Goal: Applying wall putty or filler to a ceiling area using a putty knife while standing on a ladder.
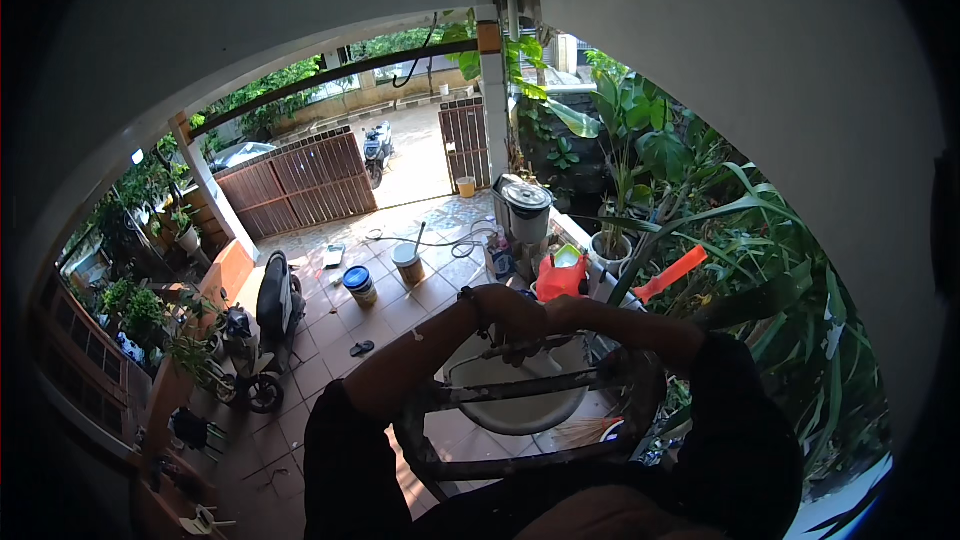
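Note:
My left hand [510,312] and my right hand [566,314] come together in front of me, over the far side of a bucket [515,428]. Both look closed, with the fingers curled down and mostly hidden; what they grip is too dark to make out. Below them, a pale, slender object [541,363] shows against the bucket's light-coloured inside. Between my body and my hands runs a dark, paint-spotted frame [520,388], like the top of a ladder, crossing in front of the bucket.
Down on the tiled floor stand a blue-lidded pail [358,285] and an open pail [408,265] with a stick in it. A motor scooter [275,305] is parked left. To the right are a red bag [560,282], a bright orange strip [672,274] and dense plants [790,340].

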Available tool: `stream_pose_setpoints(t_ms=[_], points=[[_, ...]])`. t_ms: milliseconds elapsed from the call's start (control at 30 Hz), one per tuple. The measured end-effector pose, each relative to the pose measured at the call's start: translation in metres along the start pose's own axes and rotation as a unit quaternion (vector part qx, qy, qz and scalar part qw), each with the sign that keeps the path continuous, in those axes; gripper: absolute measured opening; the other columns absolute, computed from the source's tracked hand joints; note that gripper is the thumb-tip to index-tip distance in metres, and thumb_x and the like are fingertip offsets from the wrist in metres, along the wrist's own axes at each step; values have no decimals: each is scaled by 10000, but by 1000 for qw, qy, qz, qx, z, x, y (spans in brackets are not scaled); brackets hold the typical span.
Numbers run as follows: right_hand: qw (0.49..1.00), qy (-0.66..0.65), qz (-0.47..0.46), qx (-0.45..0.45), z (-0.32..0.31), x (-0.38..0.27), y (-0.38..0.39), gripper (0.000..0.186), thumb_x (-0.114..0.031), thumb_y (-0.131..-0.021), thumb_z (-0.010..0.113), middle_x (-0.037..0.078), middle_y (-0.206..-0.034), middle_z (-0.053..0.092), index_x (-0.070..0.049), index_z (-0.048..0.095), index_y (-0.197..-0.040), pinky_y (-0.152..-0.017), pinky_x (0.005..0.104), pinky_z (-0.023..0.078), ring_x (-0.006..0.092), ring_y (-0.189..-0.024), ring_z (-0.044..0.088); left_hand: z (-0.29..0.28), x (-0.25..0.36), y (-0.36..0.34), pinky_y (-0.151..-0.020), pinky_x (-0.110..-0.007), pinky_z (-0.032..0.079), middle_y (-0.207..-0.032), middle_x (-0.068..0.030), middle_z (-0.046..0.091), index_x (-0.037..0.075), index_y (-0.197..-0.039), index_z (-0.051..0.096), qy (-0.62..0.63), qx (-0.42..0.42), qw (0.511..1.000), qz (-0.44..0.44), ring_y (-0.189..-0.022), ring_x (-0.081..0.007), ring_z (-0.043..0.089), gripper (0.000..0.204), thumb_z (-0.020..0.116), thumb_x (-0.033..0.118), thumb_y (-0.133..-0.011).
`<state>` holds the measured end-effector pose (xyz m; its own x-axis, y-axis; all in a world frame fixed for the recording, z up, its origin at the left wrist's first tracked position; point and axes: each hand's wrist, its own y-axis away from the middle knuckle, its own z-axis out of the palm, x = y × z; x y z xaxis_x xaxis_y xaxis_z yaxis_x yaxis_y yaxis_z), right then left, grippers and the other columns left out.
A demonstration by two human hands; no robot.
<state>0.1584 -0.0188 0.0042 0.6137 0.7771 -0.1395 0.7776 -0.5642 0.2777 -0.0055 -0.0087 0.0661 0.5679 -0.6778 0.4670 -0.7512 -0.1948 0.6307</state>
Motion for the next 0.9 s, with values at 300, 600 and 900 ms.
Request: stream_pose_setpoints(t_ms=[300, 600, 900], points=[[980, 13, 153, -123, -13, -2, -19, 528, -381, -788, 627, 127, -1096, 615, -129, 486, -1231, -754, 376, 503, 236, -933, 627, 5, -26, -10, -553, -280, 497, -801, -53, 667, 49, -950, 621, 27, -3, 999, 38, -672, -123, 616, 194, 632, 185, -813], [986, -25, 101, -128, 29, 18, -35, 519, -360, -797, 615, 131, -1083, 619, -129, 478, -1240, -755, 374, 503, 238, -911, 629, 2, 0, -9, -546, -288, 469, -797, -64, 656, 17, -886, 633, 39, -47, 997, 54, -649, -131, 598, 190, 693, 130, -745], [989, -55, 41, -129, 70, 49, -42, 510, -340, -806, 604, 134, -1071, 623, -128, 470, -1249, -757, 371, 503, 241, -890, 631, -4, 16, 8, -544, -281, 494, -798, -88, 660, 4, -895, 615, -28, -60, 987, 144, -673, -158, 632, 193, 672, 108, -742]])
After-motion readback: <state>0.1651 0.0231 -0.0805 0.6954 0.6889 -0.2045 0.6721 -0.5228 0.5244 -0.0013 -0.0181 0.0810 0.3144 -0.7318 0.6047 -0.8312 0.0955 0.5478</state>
